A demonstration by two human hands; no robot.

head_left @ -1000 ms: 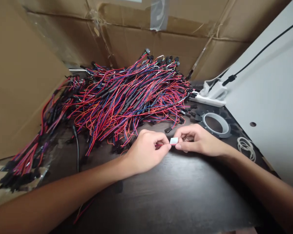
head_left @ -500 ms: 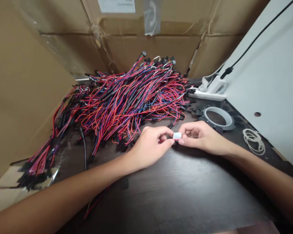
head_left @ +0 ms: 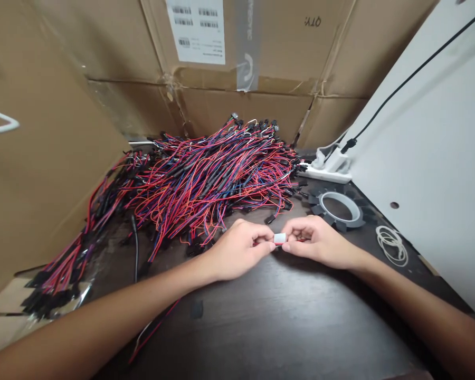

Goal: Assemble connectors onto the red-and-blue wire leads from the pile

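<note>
While fingers (head_left: 264,250) hold wht tag (head_left: 279,238), cardbd (head_left: 281,53) backs dk tbl (head_left: 257,322).

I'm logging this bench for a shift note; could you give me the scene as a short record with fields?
Left grip: pinching at the left end of a white tag
Right grip: pinching at its right end
Tag: red wire along its lower edge
Behind: wire pile, cardboard
Right side: grey ring, pale coil, power strip
Surface: dark table

Bare, slim forearms (head_left: 150,298) taper through narrow wrists (head_left: 210,265) to a bare left hand (head_left: 239,248) and bare right hand (head_left: 322,243).
</note>
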